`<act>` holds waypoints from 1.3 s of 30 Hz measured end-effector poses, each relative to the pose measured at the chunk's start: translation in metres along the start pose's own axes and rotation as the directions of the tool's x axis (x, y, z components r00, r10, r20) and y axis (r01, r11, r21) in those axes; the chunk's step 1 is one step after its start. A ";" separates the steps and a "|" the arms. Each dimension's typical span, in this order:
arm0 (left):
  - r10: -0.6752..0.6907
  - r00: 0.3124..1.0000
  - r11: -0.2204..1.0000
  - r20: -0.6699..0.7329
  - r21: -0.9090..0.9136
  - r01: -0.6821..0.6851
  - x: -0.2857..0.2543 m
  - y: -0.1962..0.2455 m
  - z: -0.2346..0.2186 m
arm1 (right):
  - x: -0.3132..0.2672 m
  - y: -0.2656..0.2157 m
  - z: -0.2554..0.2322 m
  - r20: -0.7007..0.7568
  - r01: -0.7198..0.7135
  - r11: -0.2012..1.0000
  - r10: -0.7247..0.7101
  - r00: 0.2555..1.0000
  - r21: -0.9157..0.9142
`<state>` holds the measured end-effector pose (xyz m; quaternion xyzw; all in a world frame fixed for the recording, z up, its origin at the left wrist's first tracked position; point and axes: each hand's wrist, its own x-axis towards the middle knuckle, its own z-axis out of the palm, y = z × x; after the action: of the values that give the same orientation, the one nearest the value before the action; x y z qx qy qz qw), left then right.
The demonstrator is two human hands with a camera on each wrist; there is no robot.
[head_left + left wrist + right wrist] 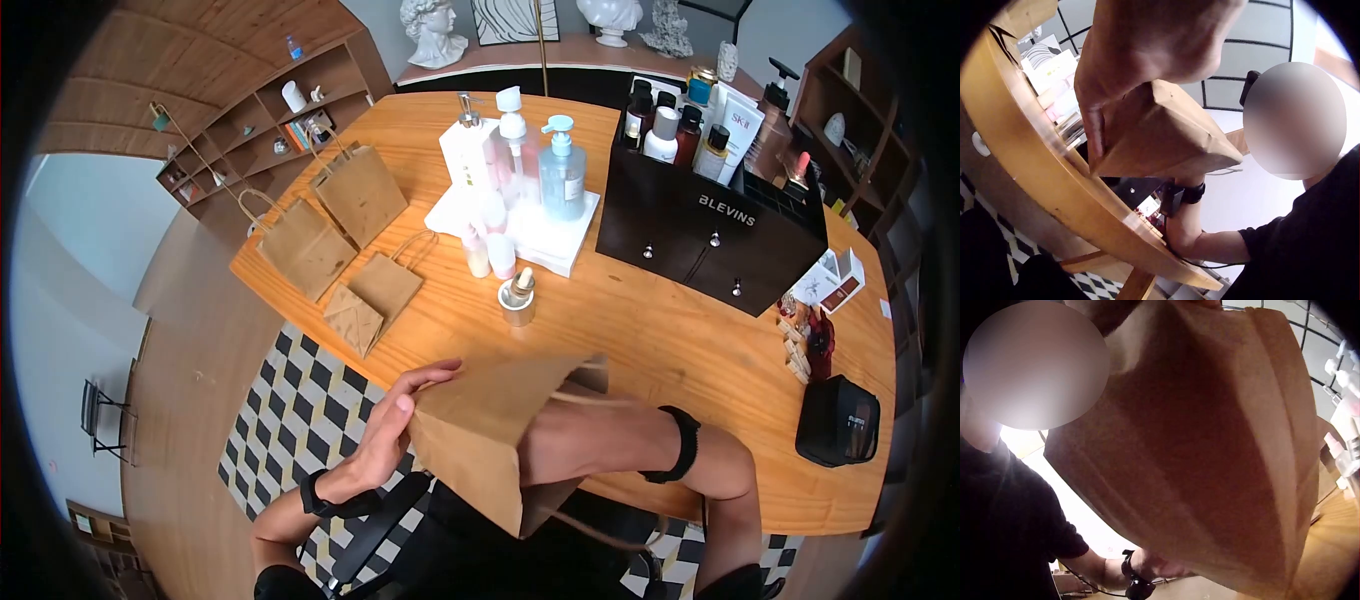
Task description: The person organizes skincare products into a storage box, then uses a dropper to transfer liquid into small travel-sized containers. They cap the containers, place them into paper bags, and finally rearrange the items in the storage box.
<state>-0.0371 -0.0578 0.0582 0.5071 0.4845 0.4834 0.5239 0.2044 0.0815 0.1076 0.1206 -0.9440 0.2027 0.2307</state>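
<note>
A brown paper bag [480, 430] is held tilted above the near edge of the wooden table [650, 340]. My left hand [390, 425] grips its left end, thumb on the front face and fingers along the upper edge; in the left wrist view the left hand [1141, 50] clamps the bag [1160, 137] from above. My right forearm [610, 440], with a black wristband, runs in under or into the bag's open end, and the bag hides the right hand. The right wrist view is filled by the bag [1197, 456].
Three flat paper bags [330, 250] lie at the table's left. A white tray [555, 250] of pump bottles, a small metal jar [517, 298] and a black organiser [710, 230] stand further back. A black pouch [838, 420] sits near the right edge. Checkered floor lies below.
</note>
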 end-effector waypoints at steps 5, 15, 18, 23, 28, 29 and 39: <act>0.026 0.999 0.996 -0.043 0.083 -0.023 -0.003 0.004 0.003 | -0.006 -0.001 -0.005 0.094 -0.111 0.991 0.104 0.990 0.076; 0.412 0.911 0.684 0.008 0.658 -0.315 -0.006 0.006 -0.006 | -0.043 -0.012 0.008 0.126 -0.509 0.853 0.495 0.859 0.115; 0.600 0.786 0.393 0.147 0.802 -0.450 -0.005 0.005 -0.012 | -0.040 -0.006 0.002 0.080 -0.463 0.849 0.458 0.885 0.256; 0.592 0.674 0.106 0.442 0.786 -0.609 -0.005 0.016 -0.020 | -0.025 -0.002 -0.001 -0.028 -0.238 0.966 0.242 0.970 0.104; 0.479 0.703 0.043 0.526 0.785 -0.618 0.004 0.026 -0.015 | -0.027 0.001 0.000 0.063 -0.139 0.986 0.145 0.987 -0.090; 0.500 0.687 0.032 0.527 0.782 -0.623 0.005 0.023 -0.015 | -0.028 0.000 -0.001 0.100 -0.213 0.977 0.211 0.972 0.002; 0.604 0.641 -0.098 0.474 0.842 -0.531 0.005 0.016 -0.014 | -0.002 0.005 0.001 -0.136 -0.054 0.999 0.053 0.989 -0.005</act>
<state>-0.0513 -0.0520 0.0742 0.8494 0.4204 0.2664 -0.1757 0.2041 0.0857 0.1043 0.0803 -0.9299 0.2124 0.2894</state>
